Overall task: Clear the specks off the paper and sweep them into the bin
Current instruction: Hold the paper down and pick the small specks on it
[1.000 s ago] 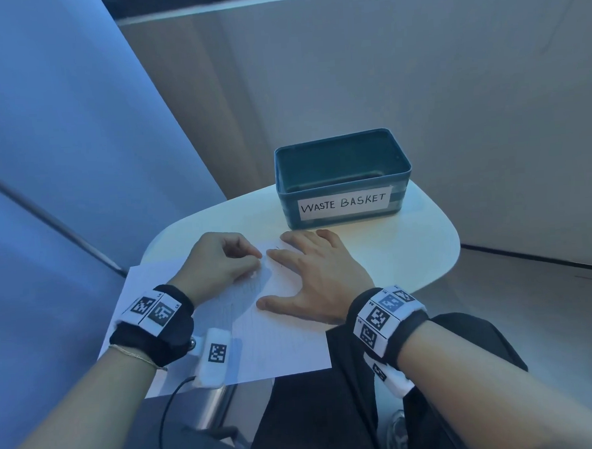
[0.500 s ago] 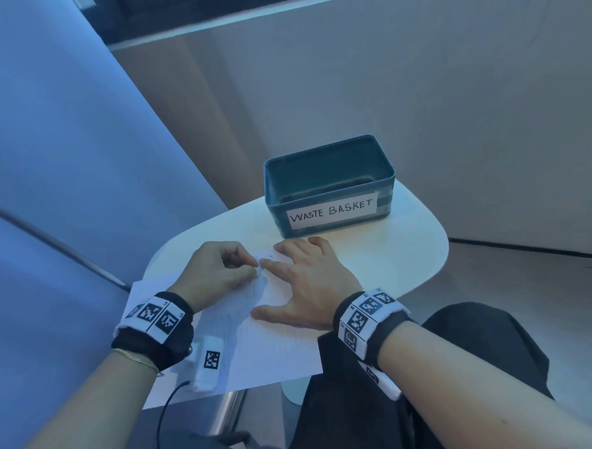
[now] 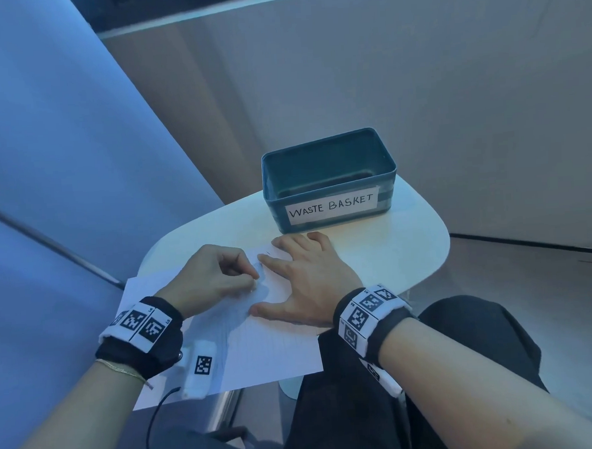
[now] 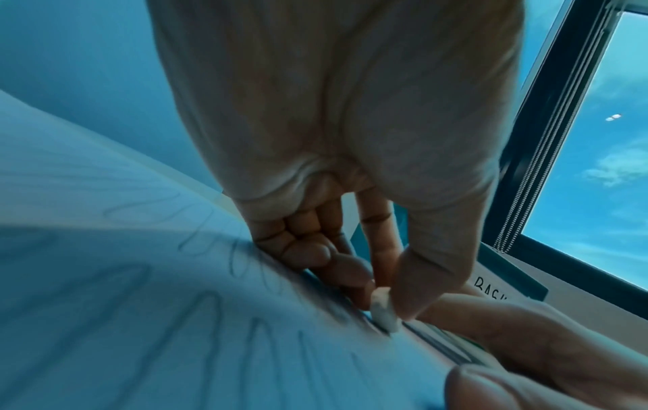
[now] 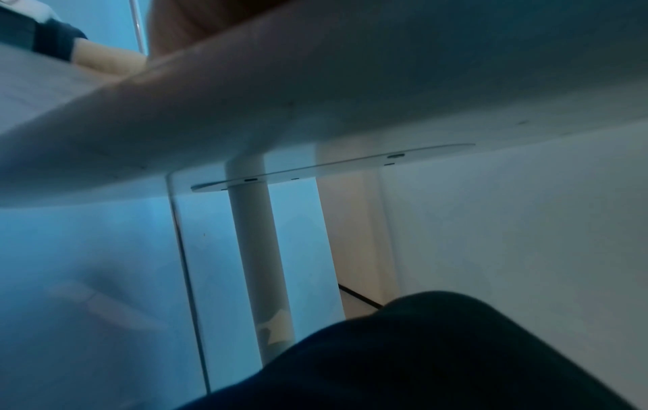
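A white sheet of paper [image 3: 260, 349] with pencil scribbles [image 4: 217, 313] lies on the small white table [image 3: 392, 250]. My left hand [image 3: 218, 276] pinches a small white eraser [image 4: 383, 310] between thumb and forefinger, its tip pressed on the paper. My right hand [image 3: 311, 275] lies flat with fingers spread on the sheet just right of the left hand. The teal bin [image 3: 330, 178] labelled WASTE BASKET stands at the table's far side, beyond the right hand. Specks are too small to make out.
The paper overhangs the table's near left edge. A white tagged device [image 3: 201, 366] with a black cable hangs under my left wrist. The table's pole [image 5: 259, 249] and my dark-trousered knee [image 5: 420, 355] show below. Walls close in behind and left.
The left hand's fingertips have shifted slightly back along the paper near the right forefinger. The right hand stays flat in place. The head view has tilted a little.
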